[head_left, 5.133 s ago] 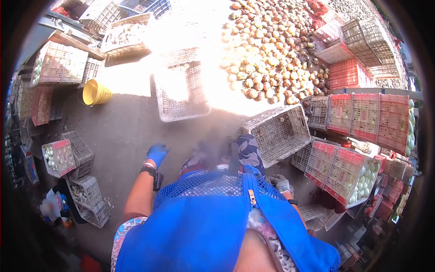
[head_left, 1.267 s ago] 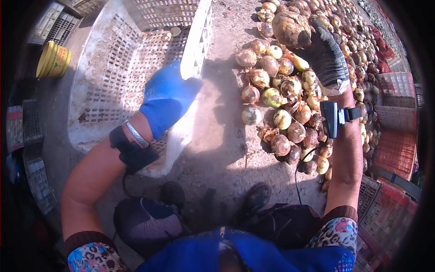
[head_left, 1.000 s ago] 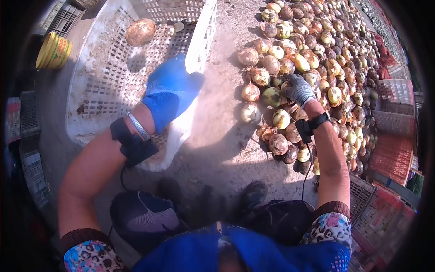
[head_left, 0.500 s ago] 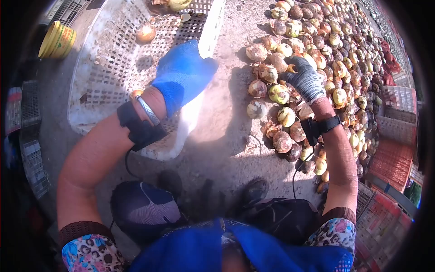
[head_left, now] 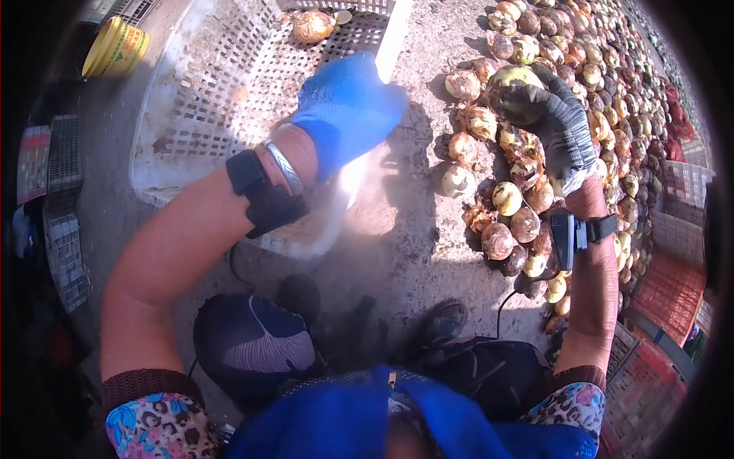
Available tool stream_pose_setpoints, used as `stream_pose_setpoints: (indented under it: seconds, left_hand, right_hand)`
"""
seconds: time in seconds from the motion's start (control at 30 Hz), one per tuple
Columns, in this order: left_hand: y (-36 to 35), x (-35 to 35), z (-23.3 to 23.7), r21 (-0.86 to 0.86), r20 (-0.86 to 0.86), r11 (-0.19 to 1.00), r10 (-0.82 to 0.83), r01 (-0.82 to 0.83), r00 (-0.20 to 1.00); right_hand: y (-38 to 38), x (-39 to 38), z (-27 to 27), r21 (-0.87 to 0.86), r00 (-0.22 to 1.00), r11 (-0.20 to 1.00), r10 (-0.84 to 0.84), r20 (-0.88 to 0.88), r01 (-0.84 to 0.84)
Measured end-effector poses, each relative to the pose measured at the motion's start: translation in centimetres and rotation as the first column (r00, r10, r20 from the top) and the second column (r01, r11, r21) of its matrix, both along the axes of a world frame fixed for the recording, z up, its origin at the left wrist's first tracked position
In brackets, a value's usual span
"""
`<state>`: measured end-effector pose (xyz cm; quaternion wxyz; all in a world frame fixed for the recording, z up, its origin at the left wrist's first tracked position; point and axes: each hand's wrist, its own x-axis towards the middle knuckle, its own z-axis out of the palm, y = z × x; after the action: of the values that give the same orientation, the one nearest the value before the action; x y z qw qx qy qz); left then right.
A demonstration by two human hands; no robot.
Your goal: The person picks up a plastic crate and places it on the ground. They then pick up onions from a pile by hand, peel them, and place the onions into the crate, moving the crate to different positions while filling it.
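My right hand (head_left: 562,115), in a grey striped glove, is closed around a greenish onion (head_left: 516,93) raised above the onion pile (head_left: 585,73). Its fingers wrap the far and right sides of the onion. My left hand (head_left: 348,111), in a blue glove, looks fisted over the right rim of the white plastic crate (head_left: 157,130). Its fingers curl under, blurred, so anything inside it is hidden. A brown-skinned onion (head_left: 313,27) lies at the far end of the crate, with loose skin around it.
A yellow bucket (head_left: 117,48) stands left of the crate. Grey crates (head_left: 65,153) line the left edge, and red crates (head_left: 669,268) stand at the right beyond the onions. My knees (head_left: 256,336) are close to the crate's near end.
My right hand has come up from the pile with the greenish onion in its grip. The view has shifted slightly. An onion seen mid-crate before no longer shows there. My left hand stays over the rim.
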<state>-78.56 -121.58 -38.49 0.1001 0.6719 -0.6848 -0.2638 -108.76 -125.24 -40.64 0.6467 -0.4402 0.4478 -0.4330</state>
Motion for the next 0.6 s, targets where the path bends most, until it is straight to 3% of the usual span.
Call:
stream_pose_setpoints:
  seconds: [0.07, 0.1, 0.13, 0.17, 0.2, 0.23, 0.27, 0.33, 0.4, 0.5, 0.53, 0.57, 0.6]
  left_hand:
    - [0.3, 0.0, -0.2, -0.052, -0.055, 0.998, 0.016, -0.019, 0.998]
    - [0.3, -0.1, 0.2, -0.049, -0.020, 0.999, 0.006, -0.007, 1.000]
    - [0.2, -0.1, 0.3, -0.059, -0.023, 0.998, 0.007, -0.008, 1.000]
    - [0.2, 0.0, 0.0, -0.059, -0.047, 0.998, 0.018, -0.021, 0.999]
    - [0.3, -0.1, -0.3, -0.053, -0.070, 0.998, 0.025, -0.029, 0.997]
    - [0.3, -0.1, 0.4, 0.020, -0.120, 1.000, 0.026, -0.024, 0.992]
    - [0.3, 0.0, 0.3, 0.007, -0.095, 0.999, 0.037, -0.037, 0.995]
    - [0.6, 0.5, 0.6, -0.099, -0.006, 0.987, -0.131, 0.130, 0.991]
    - [0.7, 0.0, 1.9, -0.048, -0.063, 0.995, -0.086, 0.083, 0.994]
    - [0.9, 0.7, 0.4, -0.206, 0.038, 0.963, -0.168, 0.172, 0.985]
    - [1.2, 0.7, 0.4, -0.280, 0.086, 0.931, -0.218, 0.234, 0.972]
    - [1.2, 0.7, 0.4, -0.248, 0.028, 0.950, -0.188, 0.189, 0.982]
    - [0.6, 0.2, 0.6, -0.012, -0.132, 1.000, -0.015, 0.014, 0.991]
  right_hand:
    - [-1.0, 0.2, 1.2, -0.064, 0.977, 0.995, 0.089, 0.193, -0.078]
    - [-1.0, 0.6, 0.8, -0.100, 0.998, 0.995, -0.026, -0.056, 0.020]
    - [-0.7, 1.3, 0.3, 0.033, 0.890, 0.999, -0.022, -0.455, 0.042]
    - [-0.3, 1.8, -1.5, 0.211, 0.765, 0.977, 0.119, -0.632, 0.022]
    - [-0.2, -0.8, -8.6, -0.207, 0.358, 0.831, -0.011, -0.934, -0.516]
    - [1.1, 2.2, -8.3, 0.177, 0.172, 0.924, 0.246, -0.954, -0.338]
    - [1.5, 3.8, -10.7, 0.326, 0.081, 0.896, 0.365, -0.928, -0.303]
    - [2.8, 6.4, -11.8, 0.335, 0.035, 0.921, 0.348, -0.937, -0.198]
    - [2.5, 6.8, -13.0, 0.231, 0.091, 0.964, 0.244, -0.966, -0.129]
    - [1.7, 5.0, -13.3, 0.198, 0.147, 0.973, 0.215, -0.966, -0.122]
    - [1.1, 4.7, -12.3, 0.116, 0.248, 0.989, 0.135, -0.959, -0.088]
    - [0.5, 4.1, -11.1, 0.209, 0.638, 0.973, 0.097, -0.764, 0.102]
    - [0.5, 4.5, -6.8, 0.321, 0.843, 0.933, 0.037, -0.537, 0.163]
